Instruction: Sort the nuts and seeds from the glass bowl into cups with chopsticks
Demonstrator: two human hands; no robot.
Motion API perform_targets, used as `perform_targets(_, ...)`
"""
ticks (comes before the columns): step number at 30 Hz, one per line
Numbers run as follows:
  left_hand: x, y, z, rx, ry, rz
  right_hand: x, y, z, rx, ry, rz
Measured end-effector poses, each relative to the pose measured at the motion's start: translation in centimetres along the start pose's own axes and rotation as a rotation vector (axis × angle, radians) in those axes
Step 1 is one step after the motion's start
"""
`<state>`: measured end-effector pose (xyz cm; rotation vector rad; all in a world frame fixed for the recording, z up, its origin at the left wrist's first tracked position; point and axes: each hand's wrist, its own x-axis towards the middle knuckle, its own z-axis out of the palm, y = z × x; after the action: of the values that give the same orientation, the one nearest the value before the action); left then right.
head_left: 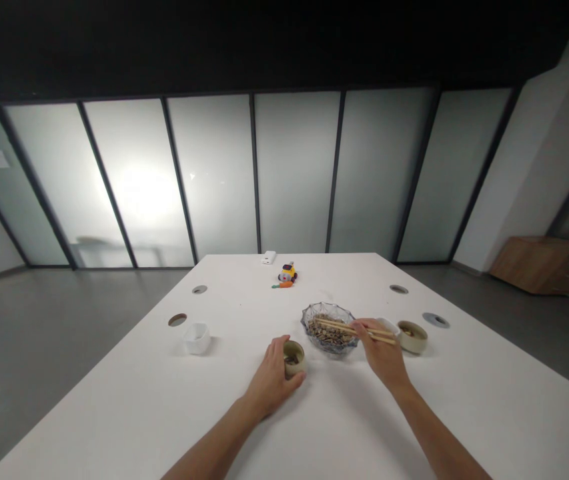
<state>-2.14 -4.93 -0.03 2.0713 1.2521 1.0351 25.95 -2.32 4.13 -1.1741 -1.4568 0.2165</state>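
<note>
A pair of wooden chopsticks [337,324] is gripped in my right hand [381,353]. Their tips reach over the sunflower seeds [331,335] heaped in a clear, scalloped glass bowl [320,309]. To the left of that bowl, my left hand [273,378] is wrapped around a small beige cup [295,348] that stands on the table. A few seeds lie at the bottom of the cup; my fingers hide its left side. Just beyond my right hand is a second beige cup [414,341] with something yellowish inside, and a white dish [387,326] partly hidden by the hand.
A white square dish [197,339] stands at the left of the white table [244,293]. Farther back are a yellow toy car [288,273], an orange toy carrot [283,285] and a white box [269,257]. Round cable holes [177,320] lie along both sides.
</note>
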Motion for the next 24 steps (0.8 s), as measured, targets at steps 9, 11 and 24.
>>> perform_targets(9, 0.04, 0.03, -0.01, 0.003, -0.011, -0.012, 0.81, 0.70, 0.17, 0.716, 0.135, 0.404)
perform_targets(11, 0.08, -0.05, 0.04, 0.006, -0.017, -0.020, 0.74, 0.44, 0.14, 0.777, 0.096, 0.497)
perform_targets(24, 0.08, 0.04, -0.03, 0.005, -0.026, -0.026, 1.00, 0.19, -0.06, 0.687, 0.312, 0.444)
